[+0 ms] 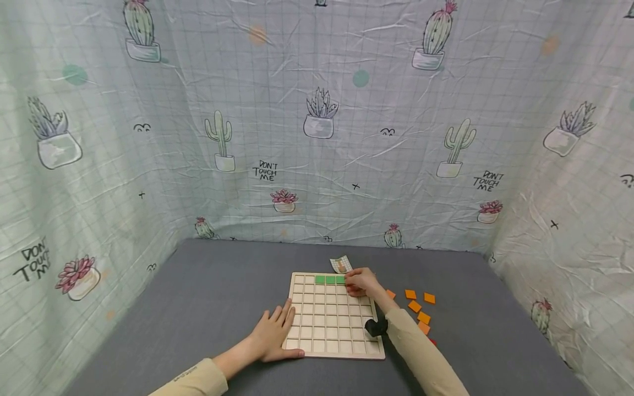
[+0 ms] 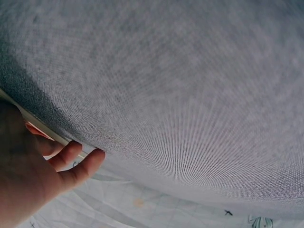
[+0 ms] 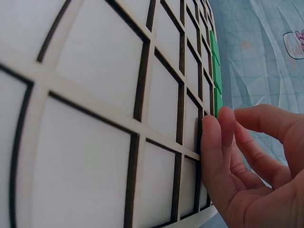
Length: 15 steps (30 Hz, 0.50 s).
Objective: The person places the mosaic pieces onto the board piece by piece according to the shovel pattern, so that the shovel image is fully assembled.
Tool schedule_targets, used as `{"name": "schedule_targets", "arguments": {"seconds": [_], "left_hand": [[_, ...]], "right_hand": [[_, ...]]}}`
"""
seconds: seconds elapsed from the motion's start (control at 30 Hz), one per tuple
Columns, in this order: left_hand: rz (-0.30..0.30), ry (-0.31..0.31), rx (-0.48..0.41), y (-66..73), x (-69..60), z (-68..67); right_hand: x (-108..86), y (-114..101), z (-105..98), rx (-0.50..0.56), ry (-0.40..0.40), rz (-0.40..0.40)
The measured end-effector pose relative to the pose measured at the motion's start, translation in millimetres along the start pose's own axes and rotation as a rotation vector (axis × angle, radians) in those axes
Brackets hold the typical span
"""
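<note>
A pale wooden grid board [image 1: 325, 318] lies on the dark table, with three green square tiles [image 1: 330, 280] side by side in its far row. My left hand [image 1: 272, 335] rests at the board's left edge, fingers spread, the thumb along its near left corner. In the left wrist view, the fingers [image 2: 80, 166] lie by the board's side. With curled fingers, my right hand [image 1: 361, 282] pinches the rightmost green tile [image 3: 218, 101] at the board's far row. The fingertips partly cover that tile.
Several orange tiles [image 1: 414, 306] lie scattered right of the board, with a red tile [image 1: 433, 341] partly behind the right sleeve. A small printed card [image 1: 340, 264] lies beyond the far edge. A cactus-print curtain [image 1: 317, 220] encloses the table's back and sides.
</note>
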<state>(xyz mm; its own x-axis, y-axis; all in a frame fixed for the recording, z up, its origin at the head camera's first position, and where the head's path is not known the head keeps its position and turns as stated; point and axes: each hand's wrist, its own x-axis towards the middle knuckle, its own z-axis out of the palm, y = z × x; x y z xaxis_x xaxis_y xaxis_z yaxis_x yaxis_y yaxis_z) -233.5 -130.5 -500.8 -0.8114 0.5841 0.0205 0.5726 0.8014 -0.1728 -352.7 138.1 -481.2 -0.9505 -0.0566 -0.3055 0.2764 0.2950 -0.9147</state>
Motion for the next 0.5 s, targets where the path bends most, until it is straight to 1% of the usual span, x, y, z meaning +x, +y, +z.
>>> {"name": "schedule_targets", "arguments": {"seconds": [0.2, 0.4, 0.5], "left_hand": [[0.002, 0.011, 0.008, 0.3, -0.6, -0.6], [0.002, 0.006, 0.0, 0.4, -0.2, 0.0], [0.003, 0.0, -0.009, 0.5, 0.1, -0.5]], "right_hand": [[-4.9, -1.2, -7.5, -0.003, -0.027, -0.039], [-16.7, -3.6, -16.2, -0.032, -0.054, -0.081], [-21.7, -2.5, -23.4, -0.048, -0.083, -0.111]]}}
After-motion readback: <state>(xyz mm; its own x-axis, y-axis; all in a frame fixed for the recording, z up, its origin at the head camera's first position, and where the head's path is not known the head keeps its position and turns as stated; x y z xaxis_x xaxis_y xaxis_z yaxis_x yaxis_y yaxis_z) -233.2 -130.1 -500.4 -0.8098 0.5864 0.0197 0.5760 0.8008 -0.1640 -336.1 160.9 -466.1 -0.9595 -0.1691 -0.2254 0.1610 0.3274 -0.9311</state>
